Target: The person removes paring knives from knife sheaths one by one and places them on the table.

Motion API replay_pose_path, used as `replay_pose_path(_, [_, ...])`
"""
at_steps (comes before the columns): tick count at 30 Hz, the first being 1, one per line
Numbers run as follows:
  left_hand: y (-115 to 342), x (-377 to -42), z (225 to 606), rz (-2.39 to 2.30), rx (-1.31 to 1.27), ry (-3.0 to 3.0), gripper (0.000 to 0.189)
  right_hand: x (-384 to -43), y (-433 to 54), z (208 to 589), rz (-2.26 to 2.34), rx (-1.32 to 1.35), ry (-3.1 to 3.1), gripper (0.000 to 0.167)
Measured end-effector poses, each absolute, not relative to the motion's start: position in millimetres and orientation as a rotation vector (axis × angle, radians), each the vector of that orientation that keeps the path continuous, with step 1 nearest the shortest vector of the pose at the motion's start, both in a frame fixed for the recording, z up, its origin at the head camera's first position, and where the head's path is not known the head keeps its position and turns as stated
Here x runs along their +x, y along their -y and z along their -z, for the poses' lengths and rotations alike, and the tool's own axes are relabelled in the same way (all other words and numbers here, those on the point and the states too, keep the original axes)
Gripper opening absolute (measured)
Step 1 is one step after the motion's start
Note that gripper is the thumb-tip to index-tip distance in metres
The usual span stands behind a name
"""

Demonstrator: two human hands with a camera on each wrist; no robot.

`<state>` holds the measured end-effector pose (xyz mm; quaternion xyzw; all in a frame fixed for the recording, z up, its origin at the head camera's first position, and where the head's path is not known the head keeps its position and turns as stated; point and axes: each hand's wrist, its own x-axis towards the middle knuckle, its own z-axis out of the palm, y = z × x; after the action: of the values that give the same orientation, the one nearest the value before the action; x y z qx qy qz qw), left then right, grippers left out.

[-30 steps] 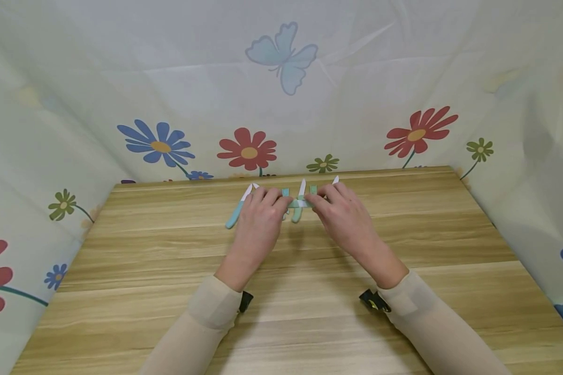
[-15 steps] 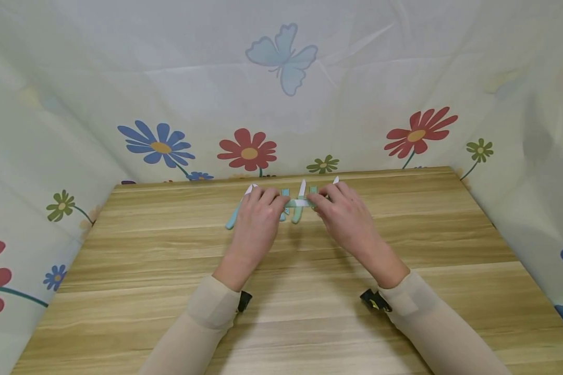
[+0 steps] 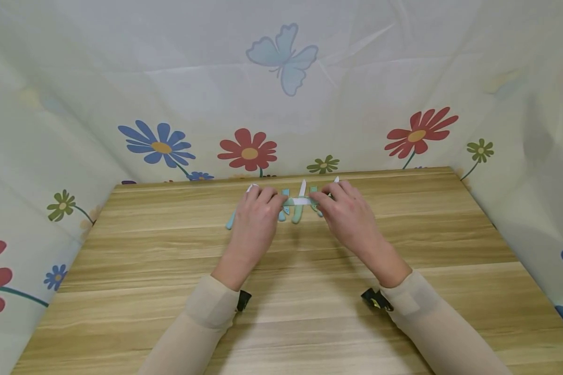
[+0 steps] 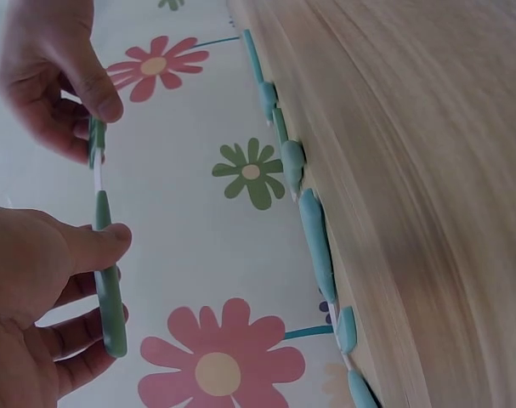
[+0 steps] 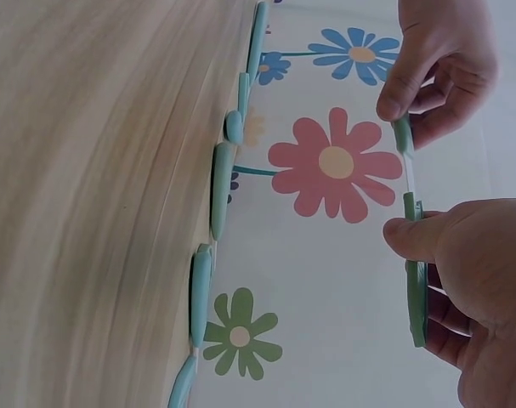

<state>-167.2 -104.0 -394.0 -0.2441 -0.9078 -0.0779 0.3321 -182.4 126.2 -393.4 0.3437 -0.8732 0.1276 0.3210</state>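
Observation:
Between my hands, a small knife with a green handle (image 4: 110,310) and a white blade (image 3: 302,201) is held level above the table. My left hand (image 3: 257,219) grips the handle, thumb on top. The fingers of my right hand (image 3: 349,216) pinch its green sheath (image 5: 416,297). A stretch of bare blade shows between handle and sheath in all views. Just below lies another green-handled knife (image 3: 297,212), white blade pointing away. Beside it are a blue sheath (image 3: 285,192) and a green sheath (image 3: 314,189). My left hand partly hides a blue-handled knife (image 3: 230,221).
A white blade tip (image 3: 336,179) shows past my right hand. In the wrist views, several blue and green handles and sheaths line the wooden table (image 3: 300,312). A white curtain (image 3: 192,94) printed with flowers and a butterfly stands behind the table and along both sides.
My hands have drawn slightly apart, the right one shifting right with the sheath. More of the held knife's white blade shows between them. The items on the table lie as before.

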Motion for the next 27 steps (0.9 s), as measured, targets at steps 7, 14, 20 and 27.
replay_pose_path(7, [104.9, -168.3, 394.6, 0.207, -0.635, 2.375, 0.024, -182.3, -127.5, 392.9, -0.339, 0.899, 2.310, 0.033])
replay_pose_path(14, [104.4, -169.3, 394.1, 0.212, -0.628, 2.378, 0.023, -183.4, -128.3, 393.2, -0.357, 0.896, 2.311, 0.032])
replay_pose_path(20, [104.2, -167.9, 392.3, 0.215, -0.613, 2.388, 0.021, -184.5, -128.9, 393.5, -0.354, 0.891, 2.309, 0.031])
replay_pose_path(27, [105.3, -167.7, 391.7, 0.236, -0.598, 2.392, 0.021, -183.6, -130.5, 391.8, -0.350, 0.869, 2.328, 0.032])
